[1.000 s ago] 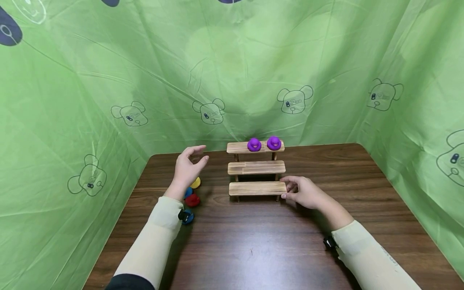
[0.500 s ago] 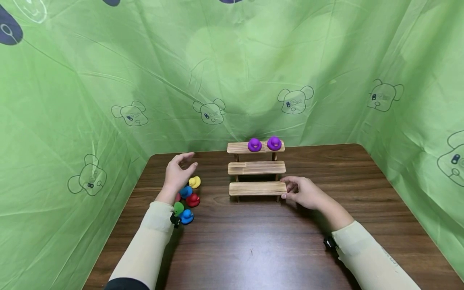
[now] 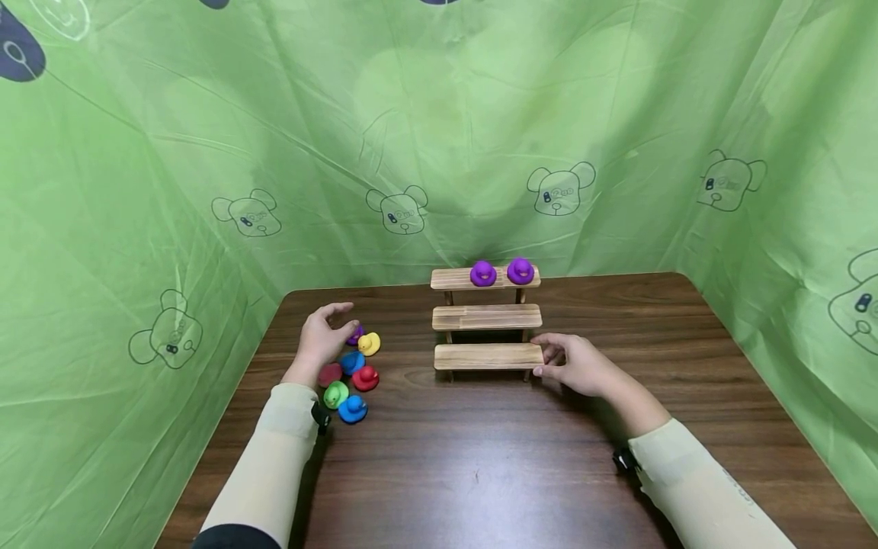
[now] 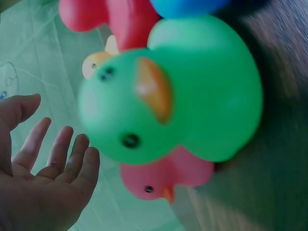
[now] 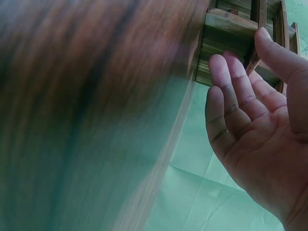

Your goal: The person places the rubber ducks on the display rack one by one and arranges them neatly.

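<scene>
On the left of the table, rubber ducks lie in a cluster. My left hand hovers at its far left side, fingers spread and holding nothing, its thumb near a purple duck. Close by are a yellow duck, a blue duck and a pinkish-red duck. A green duck fills much of the left wrist view. My right hand grips the right end of the bottom step of a three-tier wooden shelf between thumb and fingers. Two purple ducks sit on its top step.
Nearer me in the cluster are a red duck and another blue duck. The brown wooden table has green cloth hanging behind it and at both sides.
My left hand has moved left and toward me from beyond the ducks, uncovering the purple, green and pinkish-red ones. My right hand stays at the shelf.
</scene>
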`<move>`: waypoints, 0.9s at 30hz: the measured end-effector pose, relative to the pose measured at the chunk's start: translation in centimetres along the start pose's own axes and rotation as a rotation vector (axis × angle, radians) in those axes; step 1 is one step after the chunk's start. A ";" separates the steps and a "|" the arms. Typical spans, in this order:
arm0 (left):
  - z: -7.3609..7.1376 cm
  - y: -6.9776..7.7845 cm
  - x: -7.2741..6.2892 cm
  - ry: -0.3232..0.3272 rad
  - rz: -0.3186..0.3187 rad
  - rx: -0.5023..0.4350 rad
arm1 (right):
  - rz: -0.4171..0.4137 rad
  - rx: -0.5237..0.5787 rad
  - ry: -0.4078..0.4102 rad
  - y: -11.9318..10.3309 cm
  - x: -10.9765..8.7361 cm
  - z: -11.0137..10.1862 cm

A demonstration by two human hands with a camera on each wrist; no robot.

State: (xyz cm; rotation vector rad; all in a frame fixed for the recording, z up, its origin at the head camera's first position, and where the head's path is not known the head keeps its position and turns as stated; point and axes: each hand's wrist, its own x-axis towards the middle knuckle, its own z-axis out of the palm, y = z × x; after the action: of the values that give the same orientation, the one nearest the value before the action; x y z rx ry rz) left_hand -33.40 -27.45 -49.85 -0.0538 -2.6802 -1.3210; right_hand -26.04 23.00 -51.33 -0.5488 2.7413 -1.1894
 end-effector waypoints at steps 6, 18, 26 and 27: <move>-0.2 -1.1 0.3 -0.056 -0.054 0.039 | -0.002 0.000 0.000 0.1 0.0 0.1; 0.4 -1.7 0.6 -0.125 -0.115 0.077 | -0.002 0.006 0.004 0.2 0.0 0.1; 0.6 -1.9 0.7 -0.139 -0.138 0.050 | 0.004 0.006 0.002 0.1 0.0 0.1; 0.7 -1.9 0.7 -0.139 -0.140 0.055 | 0.005 0.005 0.002 0.1 0.0 0.1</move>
State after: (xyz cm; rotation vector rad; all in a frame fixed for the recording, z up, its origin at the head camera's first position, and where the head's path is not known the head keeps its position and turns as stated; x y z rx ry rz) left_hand -34.36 -28.13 -51.64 0.0511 -2.8832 -1.3274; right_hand -26.05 23.00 -51.50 -0.5402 2.7393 -1.1960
